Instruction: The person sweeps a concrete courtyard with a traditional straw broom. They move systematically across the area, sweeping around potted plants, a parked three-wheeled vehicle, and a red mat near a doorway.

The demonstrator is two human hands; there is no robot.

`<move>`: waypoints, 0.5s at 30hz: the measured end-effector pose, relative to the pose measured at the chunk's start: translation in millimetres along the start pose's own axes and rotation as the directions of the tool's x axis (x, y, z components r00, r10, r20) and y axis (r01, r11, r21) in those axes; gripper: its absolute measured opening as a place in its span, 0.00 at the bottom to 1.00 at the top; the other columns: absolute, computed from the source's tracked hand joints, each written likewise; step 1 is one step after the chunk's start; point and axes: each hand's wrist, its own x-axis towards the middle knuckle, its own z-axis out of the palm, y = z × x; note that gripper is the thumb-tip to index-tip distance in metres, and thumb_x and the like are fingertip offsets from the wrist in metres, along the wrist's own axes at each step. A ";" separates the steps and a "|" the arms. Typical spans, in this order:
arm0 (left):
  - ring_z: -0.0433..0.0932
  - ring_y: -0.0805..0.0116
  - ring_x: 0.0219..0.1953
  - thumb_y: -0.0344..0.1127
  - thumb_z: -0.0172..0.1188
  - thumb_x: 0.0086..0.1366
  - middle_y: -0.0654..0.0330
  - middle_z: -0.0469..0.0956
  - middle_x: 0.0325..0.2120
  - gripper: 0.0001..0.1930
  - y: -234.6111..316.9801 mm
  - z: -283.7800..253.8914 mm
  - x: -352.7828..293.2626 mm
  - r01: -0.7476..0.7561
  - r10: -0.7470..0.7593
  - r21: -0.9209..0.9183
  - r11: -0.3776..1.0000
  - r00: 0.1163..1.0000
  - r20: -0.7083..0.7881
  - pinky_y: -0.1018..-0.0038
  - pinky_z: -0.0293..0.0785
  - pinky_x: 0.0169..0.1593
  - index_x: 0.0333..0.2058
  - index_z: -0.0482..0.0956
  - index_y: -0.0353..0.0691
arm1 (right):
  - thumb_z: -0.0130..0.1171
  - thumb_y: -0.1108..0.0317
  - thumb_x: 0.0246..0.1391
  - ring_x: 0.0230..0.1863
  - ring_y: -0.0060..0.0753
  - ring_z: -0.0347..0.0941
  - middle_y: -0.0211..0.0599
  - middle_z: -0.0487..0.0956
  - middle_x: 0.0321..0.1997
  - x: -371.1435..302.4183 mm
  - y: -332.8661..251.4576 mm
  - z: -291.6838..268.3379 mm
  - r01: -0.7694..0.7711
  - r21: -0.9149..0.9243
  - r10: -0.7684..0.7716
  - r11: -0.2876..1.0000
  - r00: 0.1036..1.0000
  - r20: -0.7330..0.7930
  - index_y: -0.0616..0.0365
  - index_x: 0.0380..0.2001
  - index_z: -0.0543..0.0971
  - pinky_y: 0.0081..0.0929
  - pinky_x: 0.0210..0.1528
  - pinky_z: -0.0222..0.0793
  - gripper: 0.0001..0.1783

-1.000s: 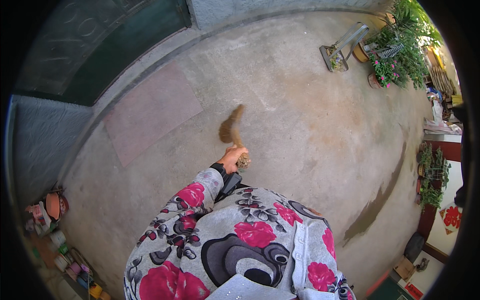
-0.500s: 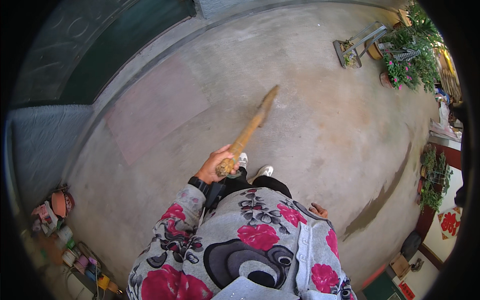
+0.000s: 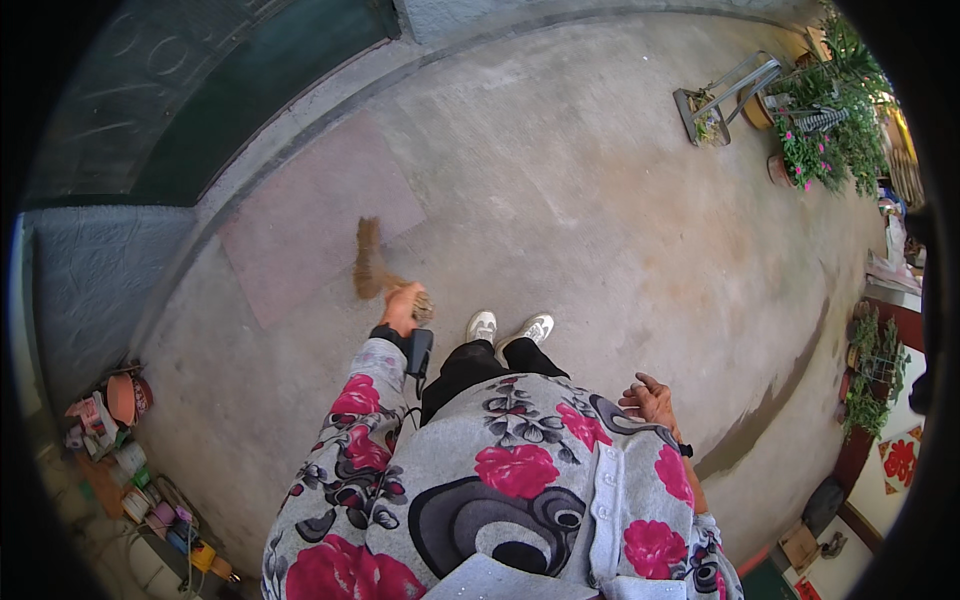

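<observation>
My left hand (image 3: 402, 308) is wrapped round the stubby handle of a short straw hand broom (image 3: 368, 262). The broom's brown bristle end points away from me, over the edge of the reddish floor patch; it is smeared by motion, so I cannot tell whether it touches the ground. Beside my right hip, my right hand (image 3: 652, 400) hangs with loosely bent fingers apart, one finger stretched out, and nothing shows in it. A dark band with a small black box (image 3: 419, 352) is on my left wrist.
Concrete floor (image 3: 560, 220) spreads around my white shoes (image 3: 538, 327). A dark green door (image 3: 230, 130) is at the far left. A metal-handled dustpan (image 3: 704, 118) and potted plants (image 3: 820, 140) stand far right. Clutter with a pink bucket (image 3: 125, 398) lies left. A wet streak (image 3: 770, 400) runs right.
My left hand has swung left with the broom, whose bristle end moved from ahead of me to over the reddish patch. My right hand has come further into view beside my hip.
</observation>
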 end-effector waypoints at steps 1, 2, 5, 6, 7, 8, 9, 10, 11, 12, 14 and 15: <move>0.69 0.67 0.13 0.27 0.54 0.44 0.61 0.67 0.13 0.06 -15.4 18.4 -4.4 0.036 -0.037 0.016 0.999 0.998 0.050 0.70 0.68 0.15 0.20 0.65 0.39 | 0.46 0.67 0.45 0.29 0.36 0.73 0.48 0.73 0.31 -0.5 0.5 -1.1 -0.034 0.005 0.034 0.999 0.999 -0.027 0.72 0.49 0.57 0.26 0.27 0.72 0.28; 0.69 0.67 0.13 0.28 0.54 0.44 0.61 0.67 0.13 0.06 -33.3 39.3 -12.3 0.060 -0.063 0.038 0.997 0.996 0.069 0.69 0.67 0.15 0.21 0.65 0.39 | 0.46 0.67 0.45 0.29 0.36 0.73 0.48 0.73 0.31 -1.1 2.7 -3.5 -0.016 0.029 0.016 0.999 1.000 -0.003 0.72 0.49 0.57 0.26 0.27 0.72 0.28; 0.70 0.63 0.19 0.31 0.53 0.48 0.58 0.66 0.20 0.12 -56.9 86.6 -36.4 0.028 -0.059 0.117 0.993 0.962 0.268 0.69 0.70 0.19 0.31 0.62 0.41 | 0.46 0.66 0.45 0.29 0.36 0.73 0.47 0.73 0.31 0.9 8.2 -5.0 -0.038 0.015 0.037 0.999 0.999 0.026 0.72 0.49 0.57 0.26 0.27 0.72 0.29; 0.70 0.63 0.20 0.30 0.53 0.49 0.58 0.65 0.21 0.13 -53.7 95.0 -42.5 0.107 -0.136 0.103 0.989 0.927 0.348 0.70 0.69 0.20 0.33 0.61 0.41 | 0.47 0.66 0.44 0.30 0.35 0.73 0.47 0.73 0.31 2.0 10.1 -5.4 -0.036 -0.010 0.037 0.999 0.999 0.040 0.72 0.49 0.57 0.26 0.28 0.72 0.29; 0.70 0.63 0.22 0.30 0.53 0.49 0.58 0.65 0.23 0.15 -48.4 101.4 -48.0 0.188 -0.209 0.091 0.978 0.873 0.440 0.71 0.69 0.21 0.35 0.60 0.41 | 0.47 0.66 0.44 0.30 0.35 0.73 0.46 0.73 0.31 3.1 11.4 -5.6 -0.036 -0.050 0.039 0.998 0.998 0.047 0.72 0.49 0.58 0.25 0.28 0.71 0.29; 0.69 0.63 0.23 0.31 0.53 0.50 0.56 0.64 0.24 0.15 -39.0 102.2 -52.4 0.234 -0.235 0.060 0.970 0.854 0.465 0.72 0.68 0.21 0.36 0.60 0.41 | 0.47 0.65 0.44 0.30 0.35 0.73 0.46 0.73 0.31 3.9 12.5 -5.6 -0.019 -0.037 0.021 0.999 0.998 0.067 0.72 0.49 0.58 0.25 0.28 0.71 0.29; 0.69 0.63 0.24 0.31 0.53 0.50 0.55 0.64 0.25 0.15 -25.5 98.1 -55.5 0.285 -0.258 0.025 0.958 0.824 0.504 0.73 0.68 0.22 0.37 0.59 0.41 | 0.47 0.65 0.44 0.30 0.35 0.73 0.46 0.73 0.31 4.5 13.5 -5.9 -0.004 -0.038 0.007 0.999 0.997 0.079 0.72 0.49 0.58 0.25 0.29 0.71 0.30; 0.68 0.64 0.25 0.31 0.53 0.51 0.54 0.64 0.26 0.16 -13.1 93.3 -59.2 0.338 -0.273 -0.015 0.941 0.784 0.558 0.74 0.67 0.22 0.37 0.59 0.41 | 0.47 0.65 0.44 0.31 0.35 0.73 0.45 0.73 0.31 5.0 13.8 -6.1 0.016 -0.051 -0.012 0.999 0.997 0.075 0.72 0.49 0.58 0.25 0.29 0.71 0.30; 0.67 0.65 0.27 0.32 0.51 0.52 0.51 0.62 0.28 0.18 -4.3 87.8 -64.4 0.326 -0.274 0.021 0.945 0.756 0.595 0.76 0.66 0.24 0.41 0.58 0.42 | 0.47 0.65 0.43 0.31 0.35 0.73 0.46 0.73 0.32 5.1 14.4 -6.7 0.008 -0.009 -0.008 1.000 0.997 0.080 0.72 0.49 0.58 0.25 0.29 0.71 0.30; 0.66 0.65 0.26 0.33 0.50 0.53 0.48 0.63 0.28 0.21 2.3 83.7 -69.5 0.413 -0.305 -0.006 0.911 0.683 0.664 0.77 0.66 0.24 0.46 0.55 0.42 | 0.47 0.65 0.43 0.31 0.35 0.73 0.46 0.73 0.32 5.1 14.7 -7.4 0.008 0.021 -0.010 1.000 0.997 0.076 0.72 0.49 0.58 0.25 0.29 0.71 0.30; 0.65 0.66 0.25 0.33 0.49 0.53 0.47 0.63 0.29 0.26 11.2 74.3 -79.9 0.447 -0.271 -0.068 0.892 0.649 0.711 0.78 0.65 0.24 0.50 0.51 0.42 | 0.47 0.65 0.43 0.31 0.35 0.73 0.47 0.73 0.32 5.2 16.4 -10.1 0.000 0.042 -0.002 0.999 0.998 0.058 0.72 0.49 0.58 0.25 0.29 0.71 0.30; 0.66 0.65 0.25 0.32 0.49 0.53 0.47 0.63 0.29 0.26 13.9 70.9 -83.9 0.410 -0.252 -0.087 0.908 0.699 0.669 0.77 0.65 0.24 0.51 0.51 0.43 | 0.47 0.65 0.44 0.31 0.35 0.73 0.48 0.73 0.32 5.7 17.5 -12.2 0.002 0.046 -0.004 0.999 0.999 0.051 0.73 0.49 0.58 0.26 0.29 0.71 0.30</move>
